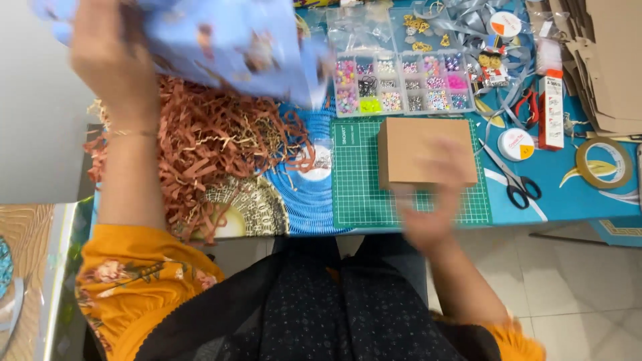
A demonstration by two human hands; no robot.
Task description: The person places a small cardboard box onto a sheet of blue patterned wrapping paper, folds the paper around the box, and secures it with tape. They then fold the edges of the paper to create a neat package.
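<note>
My left hand [110, 57] is raised at the upper left, gripping a light blue patterned paper bag [234, 40] that hangs over a heap of brown shredded paper [207, 147]. My right hand [435, 200] is blurred with motion, fingers spread, over the near edge of a plain brown cardboard box [418, 144] that rests on a green cutting mat [361, 194]. Nothing shows inside the right hand.
A clear compartment box of coloured beads [401, 83] sits behind the mat. Scissors [515, 177], tape rolls [605, 162], a white and red carton [552, 110], red pliers [529, 103], grey ribbon [461, 20] and flat cardboard sheets [612, 60] crowd the right side of the blue table.
</note>
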